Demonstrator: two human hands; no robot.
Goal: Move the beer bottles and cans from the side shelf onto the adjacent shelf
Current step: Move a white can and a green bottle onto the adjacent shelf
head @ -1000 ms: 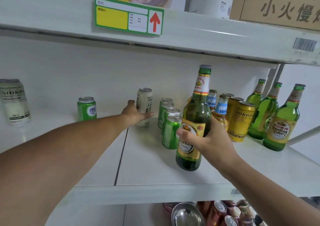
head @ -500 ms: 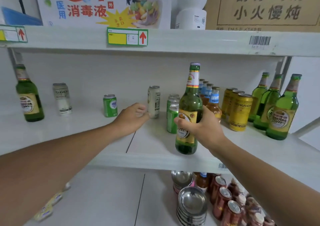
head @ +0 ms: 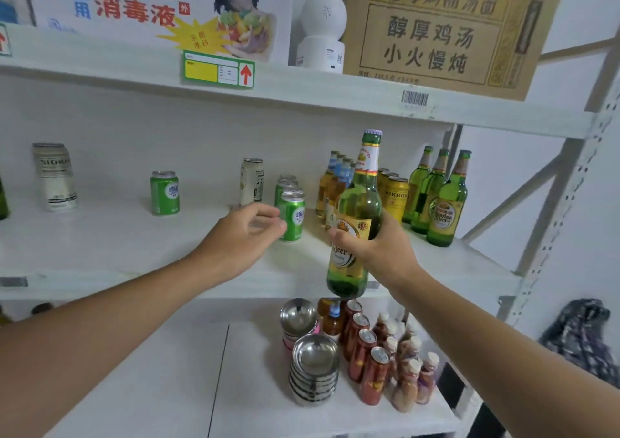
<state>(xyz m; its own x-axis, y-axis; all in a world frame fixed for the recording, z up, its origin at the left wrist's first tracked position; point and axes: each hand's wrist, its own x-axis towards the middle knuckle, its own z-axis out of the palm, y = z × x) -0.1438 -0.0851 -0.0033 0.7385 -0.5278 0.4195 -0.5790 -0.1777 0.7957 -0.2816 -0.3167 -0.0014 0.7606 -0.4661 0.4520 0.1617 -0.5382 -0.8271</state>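
Bottle now clear of shelf

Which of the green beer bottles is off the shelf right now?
The tall green bottle gripped in the right hand, its base out past the shelf edge. The three green bottles at the right stand on the board.

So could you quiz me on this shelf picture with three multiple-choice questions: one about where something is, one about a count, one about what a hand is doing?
1. Where is the stack of shiny steel bowls?
A. top shelf
B. lower shelf
C. floor

2. How many green glass bottles with yellow labels stand at the far right of the middle shelf?
A. one
B. three
C. six

3. What is the right hand doing?
A. gripping a tall green beer bottle
B. resting flat
C. holding a can

Answers:
1 B, they sit beneath the beer shelf.
2 B, three necks show.
3 A, fingers wrap round its body.
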